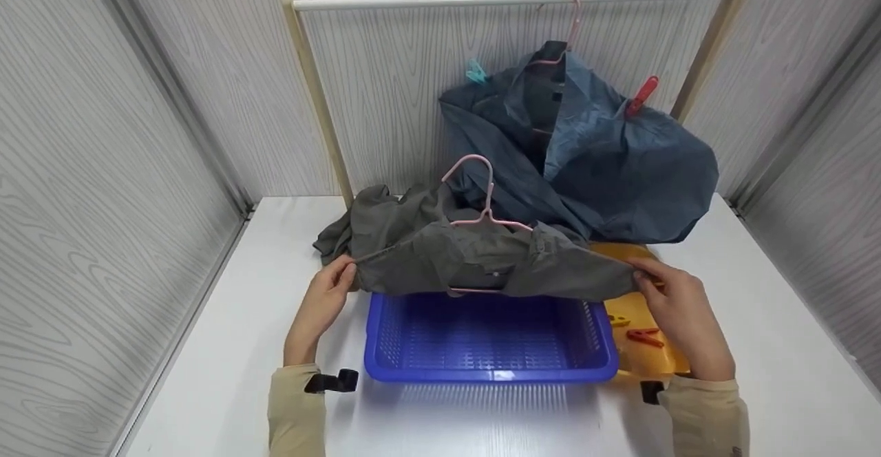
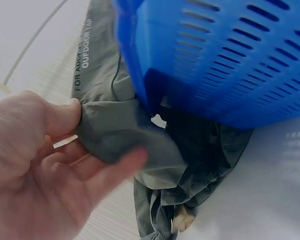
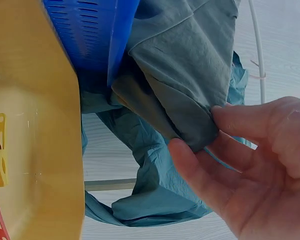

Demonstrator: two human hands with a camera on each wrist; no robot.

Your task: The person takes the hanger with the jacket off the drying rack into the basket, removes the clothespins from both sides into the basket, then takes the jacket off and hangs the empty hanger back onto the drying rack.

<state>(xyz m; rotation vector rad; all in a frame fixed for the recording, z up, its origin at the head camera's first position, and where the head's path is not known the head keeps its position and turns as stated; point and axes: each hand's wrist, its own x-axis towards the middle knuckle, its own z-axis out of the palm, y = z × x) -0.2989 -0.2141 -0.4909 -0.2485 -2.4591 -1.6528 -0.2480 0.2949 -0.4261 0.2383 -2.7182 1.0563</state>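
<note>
The grey-green garment (image 1: 571, 271) is spanning the twelve o'clock rim of the blue basket (image 1: 492, 376), a pink hanger (image 1: 486, 215) poking its hook out of the neckline toward twelve. The left hand (image 1: 327, 299) is pinching the garment's nine o'clock end between thumb and fingers; the right hand (image 1: 681, 305) is likewise pinching the three o'clock end. The cloth is looking thin, soft and light, probably creasing and sagging easily; the hanger is seeming firmer, its neck likely offering the surest hold, the garment's ends suiting spreading.
</note>
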